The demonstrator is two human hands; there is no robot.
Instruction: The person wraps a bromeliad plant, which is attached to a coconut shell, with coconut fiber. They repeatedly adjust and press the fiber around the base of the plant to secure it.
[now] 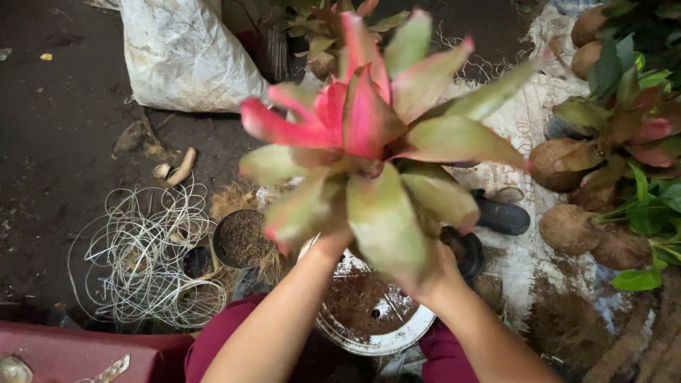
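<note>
A big bromeliad plant (369,135) with red and green leaves fills the middle of the view, held up close to the camera. My left hand (332,245) and my right hand (436,276) reach up under its leaves and grip its base; the fingers and the root part are hidden by the foliage. Below the plant sits a white basin (376,339) holding brown coconut fibre.
A tangle of white wire (145,259) lies at the left beside a small black pot of soil (241,237). A white sack (184,53) stands at the top. Round coir-wrapped plants (567,228) crowd the right. Black shoes (500,216) rest on a white sheet.
</note>
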